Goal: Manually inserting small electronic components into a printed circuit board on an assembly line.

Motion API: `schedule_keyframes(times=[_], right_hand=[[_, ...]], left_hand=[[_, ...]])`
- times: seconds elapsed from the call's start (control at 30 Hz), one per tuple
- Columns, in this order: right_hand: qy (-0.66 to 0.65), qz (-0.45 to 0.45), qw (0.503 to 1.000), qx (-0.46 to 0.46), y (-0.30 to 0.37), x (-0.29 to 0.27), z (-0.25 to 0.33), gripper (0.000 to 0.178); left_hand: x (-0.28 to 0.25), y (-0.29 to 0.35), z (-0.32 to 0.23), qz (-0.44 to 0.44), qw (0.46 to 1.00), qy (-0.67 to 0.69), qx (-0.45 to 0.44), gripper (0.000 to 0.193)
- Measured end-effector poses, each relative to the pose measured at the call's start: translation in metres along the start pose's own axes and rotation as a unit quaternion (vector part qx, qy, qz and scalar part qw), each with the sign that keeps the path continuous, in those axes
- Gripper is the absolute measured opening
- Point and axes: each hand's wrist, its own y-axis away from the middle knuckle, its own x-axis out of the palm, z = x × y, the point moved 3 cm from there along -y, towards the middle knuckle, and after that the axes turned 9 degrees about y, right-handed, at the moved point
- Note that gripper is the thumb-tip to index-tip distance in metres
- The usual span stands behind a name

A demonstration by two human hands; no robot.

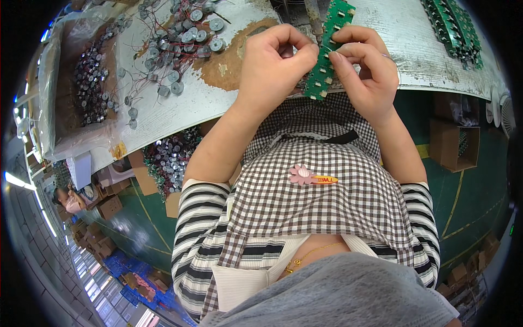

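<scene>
A long green circuit board strip, with small white connectors along it, stands tilted between my hands at the table's near edge. My right hand grips its right edge with thumb and fingers. On the other side, my left hand is closed in a pinch close to the board's left edge. Whatever lies between those fingertips is too small or hidden to make out. Left of my left hand, small round silver motors with thin red wires lie in a loose pile.
A plastic-lined box of motors sits at the table's left. Green board strips are stacked at the far right. Behind the held board stands a metal rod. Below the table are a motor-filled carton and a cardboard box.
</scene>
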Motion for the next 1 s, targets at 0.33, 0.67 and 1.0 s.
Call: schedule_keyframes(times=[0.33, 0.67, 1.0], right_hand=[[0.021, -0.074, 0.997, -0.021, 0.003, -0.003, 0.002, 0.012], [-0.147, -0.068, 0.980, 0.118, 0.011, 0.003, -0.010, 0.002], [-0.136, -0.068, 0.980, 0.130, 0.010, 0.005, -0.017, 0.003]], left_hand=[[0.002, 0.007, -0.002, 0.064, 0.995, -0.076, -0.013, 0.010], [-0.085, -0.045, -0.074, -0.163, 0.836, -0.423, 0.307, 0.012], [-0.142, -0.160, -0.063, -0.208, 0.743, -0.607, 0.188, 0.023]])
